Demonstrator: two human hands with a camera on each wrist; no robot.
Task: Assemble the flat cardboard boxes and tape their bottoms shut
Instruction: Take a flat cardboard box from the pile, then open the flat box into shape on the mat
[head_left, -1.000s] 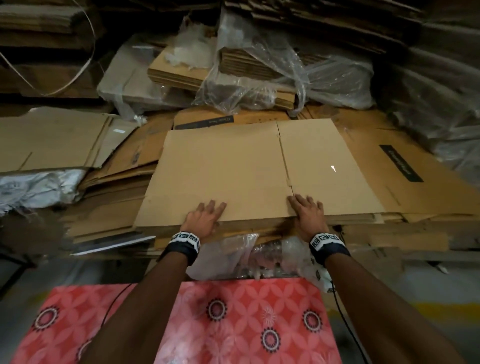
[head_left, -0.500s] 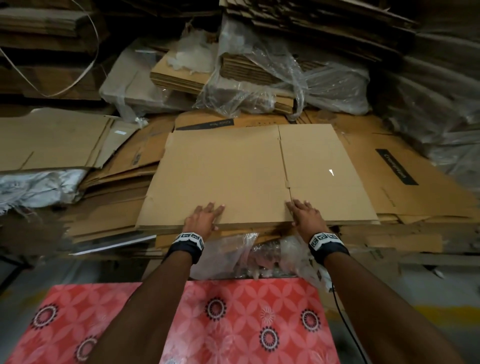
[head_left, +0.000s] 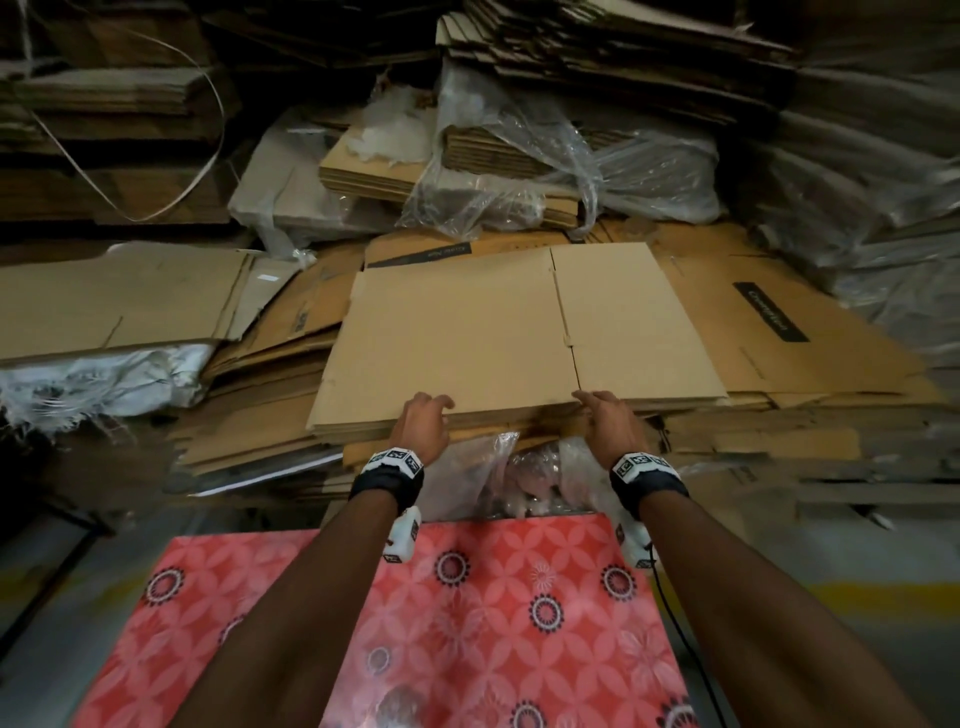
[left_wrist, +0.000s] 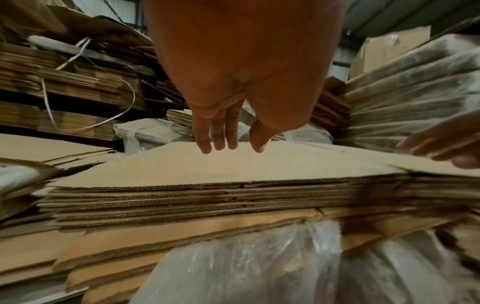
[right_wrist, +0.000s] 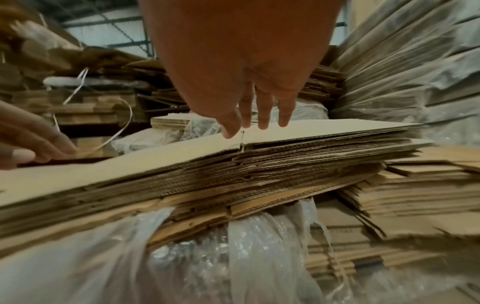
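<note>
A stack of flat brown cardboard boxes (head_left: 493, 332) lies in front of me, its corrugated edges layered in the left wrist view (left_wrist: 207, 195) and the right wrist view (right_wrist: 259, 160). My left hand (head_left: 422, 421) sits at the near edge of the top sheet, left of centre, with straight fingertips (left_wrist: 218, 144) touching its surface. My right hand (head_left: 605, 415) is at the same edge, beside the slit between two flaps (right_wrist: 242, 139), and its fingertips (right_wrist: 263, 123) rest on the sheet. Neither hand grips anything.
A table with a red patterned cloth (head_left: 467, 623) is right below my arms. Clear plastic wrap (head_left: 519, 478) hangs under the stack. More cardboard bundles in plastic (head_left: 519, 171) are piled behind, another pile lies at the left (head_left: 119, 301), and a printed flat box (head_left: 769, 322) lies at the right.
Both hands have slid back from lying flat on the top sheet to its near edge, with wrists raised and only fingertips on the cardboard.
</note>
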